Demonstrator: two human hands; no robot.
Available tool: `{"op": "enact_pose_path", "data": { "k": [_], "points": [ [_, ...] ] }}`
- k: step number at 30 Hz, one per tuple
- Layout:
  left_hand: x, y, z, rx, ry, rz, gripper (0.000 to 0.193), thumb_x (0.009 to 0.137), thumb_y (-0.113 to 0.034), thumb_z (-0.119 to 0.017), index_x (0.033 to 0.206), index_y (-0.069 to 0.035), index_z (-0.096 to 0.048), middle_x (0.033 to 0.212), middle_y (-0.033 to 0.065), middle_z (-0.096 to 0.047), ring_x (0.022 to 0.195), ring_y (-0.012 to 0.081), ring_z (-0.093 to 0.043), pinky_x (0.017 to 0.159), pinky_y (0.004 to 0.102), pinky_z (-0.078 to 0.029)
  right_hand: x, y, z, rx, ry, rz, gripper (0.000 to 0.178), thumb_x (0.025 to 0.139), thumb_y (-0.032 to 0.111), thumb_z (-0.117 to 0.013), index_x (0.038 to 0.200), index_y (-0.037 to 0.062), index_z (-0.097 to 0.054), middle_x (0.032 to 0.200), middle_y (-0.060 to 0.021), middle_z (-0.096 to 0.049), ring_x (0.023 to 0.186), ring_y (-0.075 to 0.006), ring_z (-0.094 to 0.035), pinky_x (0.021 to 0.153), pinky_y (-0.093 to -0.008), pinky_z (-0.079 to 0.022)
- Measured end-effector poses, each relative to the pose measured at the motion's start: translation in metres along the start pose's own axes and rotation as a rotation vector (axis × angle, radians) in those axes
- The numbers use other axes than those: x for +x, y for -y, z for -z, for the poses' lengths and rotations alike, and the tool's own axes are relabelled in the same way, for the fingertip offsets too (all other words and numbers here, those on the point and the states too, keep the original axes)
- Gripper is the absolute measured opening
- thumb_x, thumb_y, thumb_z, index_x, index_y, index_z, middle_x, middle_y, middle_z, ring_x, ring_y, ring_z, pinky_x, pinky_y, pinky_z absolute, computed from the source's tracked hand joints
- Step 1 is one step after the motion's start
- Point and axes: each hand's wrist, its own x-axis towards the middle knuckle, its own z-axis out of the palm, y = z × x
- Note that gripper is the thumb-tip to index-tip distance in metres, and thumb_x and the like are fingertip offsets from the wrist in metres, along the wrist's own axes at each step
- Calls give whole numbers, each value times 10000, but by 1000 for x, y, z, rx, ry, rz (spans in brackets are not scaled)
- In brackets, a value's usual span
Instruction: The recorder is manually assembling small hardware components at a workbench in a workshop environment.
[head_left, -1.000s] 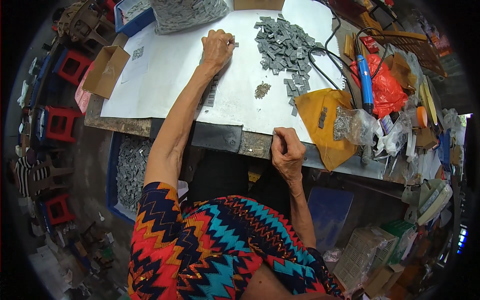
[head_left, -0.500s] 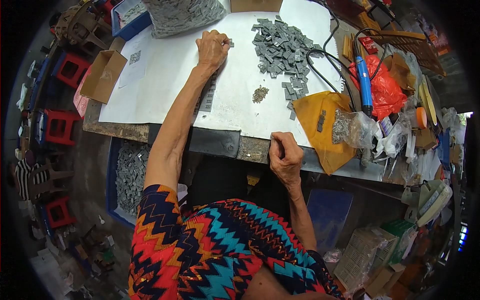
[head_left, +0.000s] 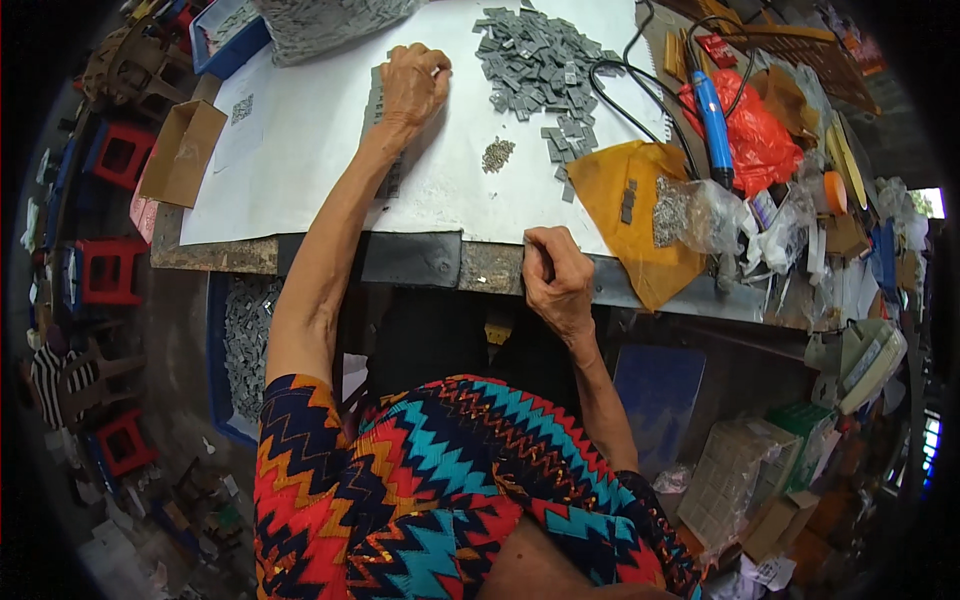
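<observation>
My left hand (head_left: 413, 85) is stretched out over the white sheet (head_left: 300, 170) on the table, fingers curled on the top of a row of small grey parts (head_left: 378, 100) laid in a strip. A loose heap of the same grey parts (head_left: 540, 62) lies just right of it, and a small pile of tiny metal bits (head_left: 497, 154) sits nearer me. My right hand (head_left: 555, 280) is closed as a fist at the table's front edge (head_left: 440, 262), gripping the edge; whether it holds anything small I cannot see.
A yellow bag (head_left: 640, 215) and a clear bag of metal bits (head_left: 690, 210) lie right of the sheet, with a blue-handled tool (head_left: 712, 120) on red plastic. A cardboard box (head_left: 182, 152) stands at left. A blue crate of grey parts (head_left: 240, 340) is under the table; red stools (head_left: 105, 270) stand left.
The view has shifted slightly so the table sits a little higher in the picture. My left hand stays on the strip of parts; my right hand remains at the table edge.
</observation>
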Motion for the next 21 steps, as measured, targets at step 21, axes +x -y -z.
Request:
{"op": "enact_pose_path", "data": {
  "k": [21],
  "points": [
    [-14,-81,-26,-202,222,-18,172,667,-90,-638,829,-65,-585,837,91,-519,846,253,-496,730,384,-404,-7,-2,0,31,-15,27,163,700,-75,-518,848,-8,-502,700,-129,-496,548,-277,-544,468,-341,-426]
  ]
}}
